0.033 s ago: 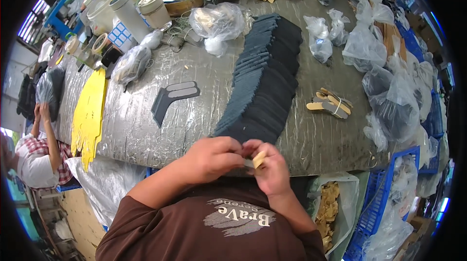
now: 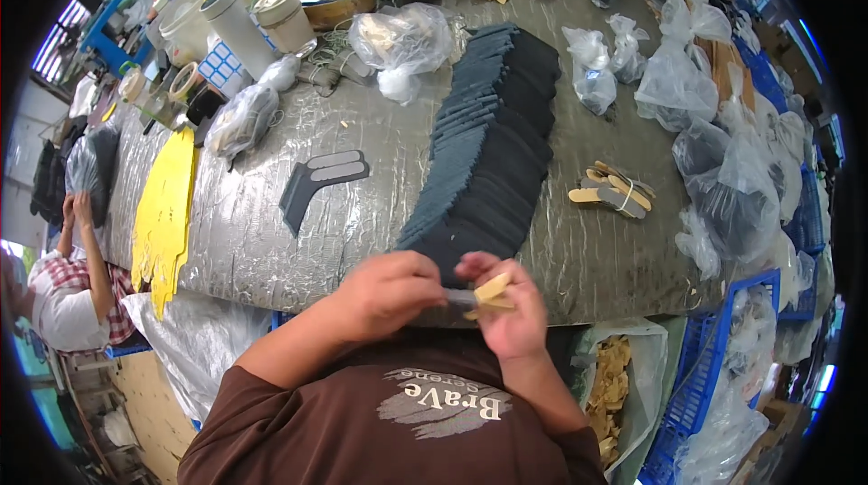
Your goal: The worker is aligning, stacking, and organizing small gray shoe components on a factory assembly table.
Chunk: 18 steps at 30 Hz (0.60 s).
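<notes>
Pinching a small tan strip [image 2: 493, 290] between both hands, you have your left hand [image 2: 387, 293] and right hand [image 2: 508, 311] together at the table's near edge, much as a moment ago. Nothing has shifted. Just beyond lies the fanned row of dark pieces [image 2: 493, 146] on the silver table [image 2: 362, 214], tan strips [image 2: 615, 191] to your right.

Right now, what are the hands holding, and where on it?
Both hands pinch one small tan strip: right hand at its right end, left hand at its greyer left end.
</notes>
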Motion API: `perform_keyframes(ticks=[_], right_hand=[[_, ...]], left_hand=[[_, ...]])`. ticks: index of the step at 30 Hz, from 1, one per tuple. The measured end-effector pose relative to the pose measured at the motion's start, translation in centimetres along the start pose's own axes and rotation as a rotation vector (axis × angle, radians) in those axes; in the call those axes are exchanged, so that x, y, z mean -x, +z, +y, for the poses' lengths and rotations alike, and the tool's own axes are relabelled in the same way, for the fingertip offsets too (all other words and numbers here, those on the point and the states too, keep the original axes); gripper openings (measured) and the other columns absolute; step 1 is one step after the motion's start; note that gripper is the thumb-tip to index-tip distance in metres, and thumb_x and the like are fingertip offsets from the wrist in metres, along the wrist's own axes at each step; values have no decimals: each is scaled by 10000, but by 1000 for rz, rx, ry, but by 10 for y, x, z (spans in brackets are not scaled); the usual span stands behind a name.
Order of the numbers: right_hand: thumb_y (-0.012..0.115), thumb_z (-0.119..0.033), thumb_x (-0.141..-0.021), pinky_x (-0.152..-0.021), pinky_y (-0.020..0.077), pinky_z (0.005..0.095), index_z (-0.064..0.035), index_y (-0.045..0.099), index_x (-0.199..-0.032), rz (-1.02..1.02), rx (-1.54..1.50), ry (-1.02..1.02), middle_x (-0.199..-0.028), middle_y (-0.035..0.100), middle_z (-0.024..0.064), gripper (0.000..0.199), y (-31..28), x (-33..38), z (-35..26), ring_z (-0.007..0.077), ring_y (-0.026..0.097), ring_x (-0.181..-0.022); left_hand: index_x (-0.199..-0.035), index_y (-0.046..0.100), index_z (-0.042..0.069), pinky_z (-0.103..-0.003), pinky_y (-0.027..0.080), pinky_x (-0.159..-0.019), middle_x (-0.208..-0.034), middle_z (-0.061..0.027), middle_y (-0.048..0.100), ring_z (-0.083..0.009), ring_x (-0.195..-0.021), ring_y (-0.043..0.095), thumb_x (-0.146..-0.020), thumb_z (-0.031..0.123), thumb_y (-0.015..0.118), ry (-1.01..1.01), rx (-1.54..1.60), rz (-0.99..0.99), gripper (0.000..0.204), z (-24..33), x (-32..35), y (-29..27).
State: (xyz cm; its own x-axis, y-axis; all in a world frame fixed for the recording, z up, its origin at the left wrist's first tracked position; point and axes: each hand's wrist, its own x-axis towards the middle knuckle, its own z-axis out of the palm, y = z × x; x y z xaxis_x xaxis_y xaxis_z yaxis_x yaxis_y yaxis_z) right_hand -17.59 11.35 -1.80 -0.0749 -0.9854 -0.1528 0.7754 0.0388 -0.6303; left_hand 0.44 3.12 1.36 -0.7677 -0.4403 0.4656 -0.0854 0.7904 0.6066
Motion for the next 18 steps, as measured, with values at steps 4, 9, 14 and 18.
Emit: perform_keyframes(ticks=[4,9,14,18], right_hand=[[395,-120,-816,-497,337,245,-74,473,-809,47,-479,-64,-745,444,41,90,-34,-4,-27,138,411,-614],[577,-50,-770,-463,363,266,-97,535,-838,168,885,-298,-641,458,16,93,-31,15,-15,99,403,-498],[713,-154,-725,-453,411,336,-130,672,-890,-180,1825,-650,-619,482,2,172,-25,13,8,191,535,-511],[672,-143,-741,-457,410,328,-144,685,-894,-210,1880,-688,-617,462,-4,154,-26,12,10,165,530,-510]], left_hand=[[-841,641,41,-249,456,-519,-721,-13,601,-115,-609,572,-754,15,692,-463,192,373,104,-13,21,-1],[-850,651,28,-198,407,-506,-684,20,601,-32,-578,518,-801,67,706,-976,530,331,83,-31,32,-10],[-827,672,11,-235,416,-503,-638,-11,603,-55,-565,516,-795,95,697,-1145,240,11,92,-19,14,-10],[-786,682,21,-214,393,-487,-602,24,573,-42,-536,496,-767,69,710,-1109,261,85,58,-21,18,1]])
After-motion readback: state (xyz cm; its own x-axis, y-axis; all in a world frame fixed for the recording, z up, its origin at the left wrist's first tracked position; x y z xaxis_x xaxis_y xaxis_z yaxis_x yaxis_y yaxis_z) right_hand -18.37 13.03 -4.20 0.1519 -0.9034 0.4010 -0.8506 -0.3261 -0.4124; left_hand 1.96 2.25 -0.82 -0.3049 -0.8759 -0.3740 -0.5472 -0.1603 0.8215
